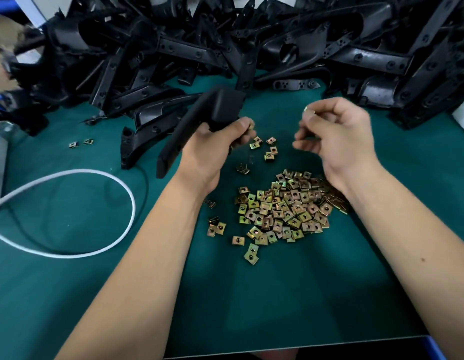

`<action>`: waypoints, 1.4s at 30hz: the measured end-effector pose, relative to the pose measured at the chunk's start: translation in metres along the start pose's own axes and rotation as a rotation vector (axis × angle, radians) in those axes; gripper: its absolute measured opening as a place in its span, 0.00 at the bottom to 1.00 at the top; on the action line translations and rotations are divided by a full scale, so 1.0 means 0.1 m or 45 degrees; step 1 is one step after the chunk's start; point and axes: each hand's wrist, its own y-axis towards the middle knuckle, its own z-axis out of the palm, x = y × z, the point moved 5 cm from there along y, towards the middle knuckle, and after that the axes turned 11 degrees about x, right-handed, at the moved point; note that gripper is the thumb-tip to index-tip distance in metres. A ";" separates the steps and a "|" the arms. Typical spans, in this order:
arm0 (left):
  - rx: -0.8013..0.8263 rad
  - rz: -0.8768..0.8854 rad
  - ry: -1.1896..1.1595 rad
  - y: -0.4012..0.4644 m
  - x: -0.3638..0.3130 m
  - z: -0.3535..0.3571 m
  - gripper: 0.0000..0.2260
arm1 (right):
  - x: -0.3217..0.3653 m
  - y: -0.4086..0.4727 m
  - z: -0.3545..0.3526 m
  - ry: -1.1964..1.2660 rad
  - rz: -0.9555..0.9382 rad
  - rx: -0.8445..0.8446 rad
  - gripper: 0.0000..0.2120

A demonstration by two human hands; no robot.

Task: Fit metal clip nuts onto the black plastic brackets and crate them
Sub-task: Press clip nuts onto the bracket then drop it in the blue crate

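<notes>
There is one view only, from a wide-angle camera worn on the person's head. It looks forward and steeply down over both forearms onto the green table [290, 294], close enough that the arms fill the lower frame. The near table edge runs along the bottom right; the far side ends at the heap of black plastic brackets [251, 40]. Straight lines bow toward the frame edges.

Black bracket [199, 126] held tilted; brass clip nuts [283, 209] heaped below
</notes>
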 end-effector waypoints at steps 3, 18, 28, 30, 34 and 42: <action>0.051 -0.017 -0.067 0.00 0.00 0.00 0.03 | -0.04 -0.02 0.07 -0.129 0.037 0.147 0.02; 0.101 -0.240 -0.539 -0.02 0.13 0.11 0.02 | -0.08 -0.06 0.26 -0.782 -0.085 0.421 0.10; 0.082 -0.292 -0.056 -0.08 0.12 0.09 0.05 | -0.08 -0.08 0.31 -0.592 -0.118 0.518 0.06; 0.109 -0.277 -0.091 -0.08 0.09 0.09 0.04 | -0.06 -0.08 0.30 -0.643 -0.166 0.525 0.06; 0.128 -0.273 -0.082 -0.09 0.09 0.14 0.08 | -0.04 -0.13 0.32 -0.837 -0.252 0.508 0.07; 0.135 -0.361 -0.143 -0.07 0.10 0.07 0.02 | -0.01 -0.12 0.30 -0.785 -0.253 0.412 0.05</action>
